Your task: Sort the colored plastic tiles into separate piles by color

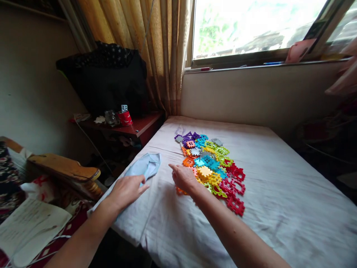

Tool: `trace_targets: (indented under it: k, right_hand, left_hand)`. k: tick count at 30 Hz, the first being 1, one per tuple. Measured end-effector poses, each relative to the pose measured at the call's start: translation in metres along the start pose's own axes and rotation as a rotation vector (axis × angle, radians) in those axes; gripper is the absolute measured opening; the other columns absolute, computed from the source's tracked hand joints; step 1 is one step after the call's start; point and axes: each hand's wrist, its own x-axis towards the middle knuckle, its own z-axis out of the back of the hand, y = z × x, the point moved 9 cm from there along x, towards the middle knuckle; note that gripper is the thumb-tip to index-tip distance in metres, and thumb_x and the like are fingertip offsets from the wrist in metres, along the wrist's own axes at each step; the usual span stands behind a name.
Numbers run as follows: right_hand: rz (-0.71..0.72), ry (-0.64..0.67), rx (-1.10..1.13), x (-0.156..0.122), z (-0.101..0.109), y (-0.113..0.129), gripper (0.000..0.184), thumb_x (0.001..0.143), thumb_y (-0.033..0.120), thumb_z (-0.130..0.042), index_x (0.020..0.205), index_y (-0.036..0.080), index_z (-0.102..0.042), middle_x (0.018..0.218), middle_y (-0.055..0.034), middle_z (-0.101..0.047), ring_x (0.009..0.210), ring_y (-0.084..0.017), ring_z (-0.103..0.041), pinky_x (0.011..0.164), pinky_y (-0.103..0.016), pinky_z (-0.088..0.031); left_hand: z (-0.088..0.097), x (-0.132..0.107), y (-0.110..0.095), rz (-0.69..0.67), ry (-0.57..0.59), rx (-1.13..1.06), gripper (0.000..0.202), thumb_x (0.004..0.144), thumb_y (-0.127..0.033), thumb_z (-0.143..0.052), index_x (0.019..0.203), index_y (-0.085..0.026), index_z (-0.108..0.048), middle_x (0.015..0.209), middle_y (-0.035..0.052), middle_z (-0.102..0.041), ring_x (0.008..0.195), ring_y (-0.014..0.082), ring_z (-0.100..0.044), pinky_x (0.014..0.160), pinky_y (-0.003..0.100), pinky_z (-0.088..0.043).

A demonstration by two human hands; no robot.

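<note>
A light blue cloth (152,167) lies crumpled near the left side of the bed-like surface. My left hand (126,191) rests over its near part, thumb apart from the fingers; the far fingers are partly hidden. To the right, my right hand (182,178) has its index finger stretched out toward the cloth, the others curled, with nothing visible in it. Beside and partly behind that hand spreads a pile of colourful interlocking plastic pieces (210,162) with toothed edges, including red pieces (235,204) on its right side.
A pale sheet (279,186) covers the surface under everything. At the back left, a reddish-brown table (142,124) bears a red container (125,118) and a glass jar (111,118). A wooden armrest (64,167) and a written paper (30,227) are at left.
</note>
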Motion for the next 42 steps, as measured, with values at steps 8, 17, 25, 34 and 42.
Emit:
trace_targets:
  k: [8, 17, 25, 34, 42]
  right_hand:
    - [0.003, -0.097, 0.087, -0.047, 0.005, -0.043, 0.036, 0.095, 0.021, -0.040, 0.120, 0.026, -0.067, 0.109, -0.0061, -0.073, 0.095, -0.019, -0.069, 0.079, -0.026, -0.049]
    - [0.049, -0.274, 0.215, -0.078, 0.022, -0.067, 0.032, 0.095, 0.023, -0.042, 0.110, 0.026, -0.071, 0.102, -0.0037, -0.075, 0.085, -0.016, -0.071, 0.073, -0.023, -0.050]
    - [0.018, -0.357, 0.237, -0.091, 0.027, -0.094, 0.032, 0.095, 0.028, -0.042, 0.106, 0.025, -0.072, 0.100, -0.0046, -0.075, 0.084, -0.017, -0.071, 0.074, -0.025, -0.052]
    - [0.049, -0.436, 0.276, -0.104, 0.026, -0.104, 0.029, 0.094, 0.026, -0.044, 0.103, 0.026, -0.072, 0.098, -0.0038, -0.076, 0.081, -0.017, -0.071, 0.071, -0.025, -0.053]
    - [0.037, -0.558, 0.270, -0.114, 0.036, -0.120, 0.028, 0.092, 0.027, -0.046, 0.101, 0.026, -0.073, 0.094, -0.0040, -0.076, 0.080, -0.019, -0.072, 0.067, -0.026, -0.054]
  left_hand:
    - [0.002, 0.075, 0.070, 0.350, -0.116, 0.036, 0.032, 0.089, -0.040, -0.049, 0.111, -0.023, -0.064, 0.119, 0.0123, -0.067, 0.108, 0.0304, -0.064, 0.082, 0.037, -0.048]
    - [0.002, 0.077, 0.086, 0.426, -0.200, 0.055, 0.037, 0.093, -0.027, -0.036, 0.121, -0.019, -0.059, 0.122, 0.0168, -0.062, 0.108, 0.0311, -0.062, 0.081, 0.037, -0.047]
    - [-0.025, 0.061, 0.026, 0.188, -0.382, 0.016, 0.035, 0.094, -0.044, -0.043, 0.106, -0.017, -0.063, 0.112, 0.0129, -0.064, 0.107, 0.0278, -0.059, 0.092, 0.036, -0.043]
    - [-0.037, 0.066, -0.004, 0.005, -0.285, -0.308, 0.026, 0.089, -0.022, -0.051, 0.112, -0.022, -0.061, 0.116, 0.0051, -0.066, 0.094, 0.0179, -0.066, 0.083, 0.028, -0.048]
    - [-0.041, 0.068, -0.076, -0.270, -0.354, -0.476, 0.027, 0.085, -0.017, -0.054, 0.109, -0.021, -0.066, 0.110, 0.0053, -0.070, 0.078, 0.0169, -0.068, 0.078, 0.030, -0.053]
